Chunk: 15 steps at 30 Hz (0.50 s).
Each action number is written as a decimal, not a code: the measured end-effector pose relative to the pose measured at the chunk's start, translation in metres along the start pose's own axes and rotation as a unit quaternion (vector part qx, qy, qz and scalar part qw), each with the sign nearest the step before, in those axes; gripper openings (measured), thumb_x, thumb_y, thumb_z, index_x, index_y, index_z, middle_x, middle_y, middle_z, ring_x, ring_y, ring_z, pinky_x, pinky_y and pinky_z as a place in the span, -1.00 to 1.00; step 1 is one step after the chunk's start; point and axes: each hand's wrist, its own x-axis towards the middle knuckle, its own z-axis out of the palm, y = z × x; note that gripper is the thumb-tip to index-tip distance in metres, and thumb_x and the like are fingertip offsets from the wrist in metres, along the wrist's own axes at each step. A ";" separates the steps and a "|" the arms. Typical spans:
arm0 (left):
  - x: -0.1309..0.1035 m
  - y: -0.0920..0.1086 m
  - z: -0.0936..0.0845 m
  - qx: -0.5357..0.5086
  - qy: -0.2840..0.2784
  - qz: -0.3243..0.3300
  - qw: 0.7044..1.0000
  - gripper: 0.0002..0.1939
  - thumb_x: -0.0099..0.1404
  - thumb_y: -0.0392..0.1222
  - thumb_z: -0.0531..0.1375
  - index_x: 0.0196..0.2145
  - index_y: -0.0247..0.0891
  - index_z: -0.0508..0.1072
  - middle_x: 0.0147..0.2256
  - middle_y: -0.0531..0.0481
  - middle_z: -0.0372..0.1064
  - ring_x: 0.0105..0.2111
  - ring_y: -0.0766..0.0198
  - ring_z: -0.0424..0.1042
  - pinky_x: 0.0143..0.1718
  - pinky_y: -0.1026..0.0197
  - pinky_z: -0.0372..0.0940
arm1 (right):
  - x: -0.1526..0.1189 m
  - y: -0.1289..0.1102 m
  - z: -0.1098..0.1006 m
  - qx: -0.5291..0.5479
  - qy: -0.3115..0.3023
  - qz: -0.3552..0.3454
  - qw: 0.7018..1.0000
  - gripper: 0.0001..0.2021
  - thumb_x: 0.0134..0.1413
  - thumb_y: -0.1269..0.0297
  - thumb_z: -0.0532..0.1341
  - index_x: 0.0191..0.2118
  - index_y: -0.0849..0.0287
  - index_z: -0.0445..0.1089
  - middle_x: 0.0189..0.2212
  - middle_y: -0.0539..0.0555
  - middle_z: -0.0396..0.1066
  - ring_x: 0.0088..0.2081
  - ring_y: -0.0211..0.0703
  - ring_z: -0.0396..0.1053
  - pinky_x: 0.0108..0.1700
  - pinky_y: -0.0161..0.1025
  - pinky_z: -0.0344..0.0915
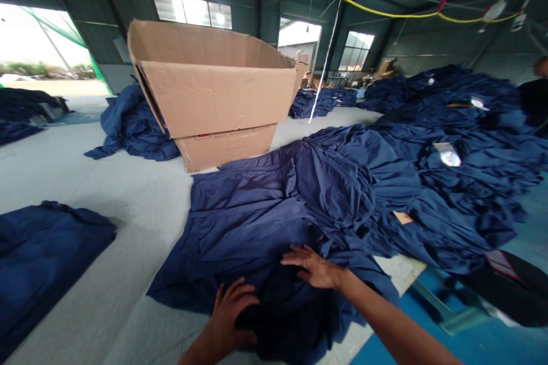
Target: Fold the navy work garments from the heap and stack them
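A dark navy garment (252, 228), its exact kind hard to make out, lies spread and wrinkled on the pale table in front of me. My right hand (312, 267) rests on its cloth with the fingers stretched out to the left. Lower and further left, my left hand (231, 313) is at the garment's near part, fingers spread and curved, the thumb apart. Neither hand grips anything that I can see. Behind, the cloth runs into more bunched navy garments (355, 177), so where one ends is hidden.
A large open cardboard box (222, 97) stands at the far side of the table (145, 205). Navy piles (462, 182) fill the right, with another folded garment (51, 256) at left. A black-topped stool (509, 285) stands lower right. A person (533, 97) is at the right edge.
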 end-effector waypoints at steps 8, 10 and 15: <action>-0.002 0.027 0.021 0.076 -0.023 -0.085 0.993 -0.57 0.06 -0.39 0.13 -0.27 0.21 0.50 0.19 0.19 0.14 0.26 0.03 -0.11 0.17 -0.35 -0.45 | -0.030 0.007 0.034 -0.056 -0.072 -0.043 0.995 -0.32 -0.24 0.12 0.34 0.11 -0.25 0.21 0.29 -0.05 -0.10 0.30 0.17 -0.48 0.12 0.29 -0.76; 0.002 0.021 0.017 0.019 0.000 -0.080 0.997 -0.63 0.02 -0.42 0.12 -0.41 0.10 0.53 0.08 0.20 0.30 0.23 0.06 0.00 0.18 -0.32 -0.39 | -0.024 0.006 0.037 -0.050 -0.031 -0.033 0.998 -0.56 -0.20 0.17 0.31 -0.06 -0.11 0.42 0.21 -0.01 0.10 0.30 0.19 -0.32 0.15 0.28 -0.69; 0.012 -0.015 -0.009 -0.371 0.078 -0.177 0.908 -0.79 0.17 -0.17 0.06 -0.43 -0.17 0.49 -0.40 0.01 0.49 -0.24 0.18 0.45 -0.08 0.00 0.29 | -0.001 0.001 0.018 0.111 0.031 0.103 0.988 -0.65 0.07 0.08 0.07 -0.35 0.22 0.48 -0.30 0.16 0.49 -0.16 0.05 0.40 0.03 0.01 0.19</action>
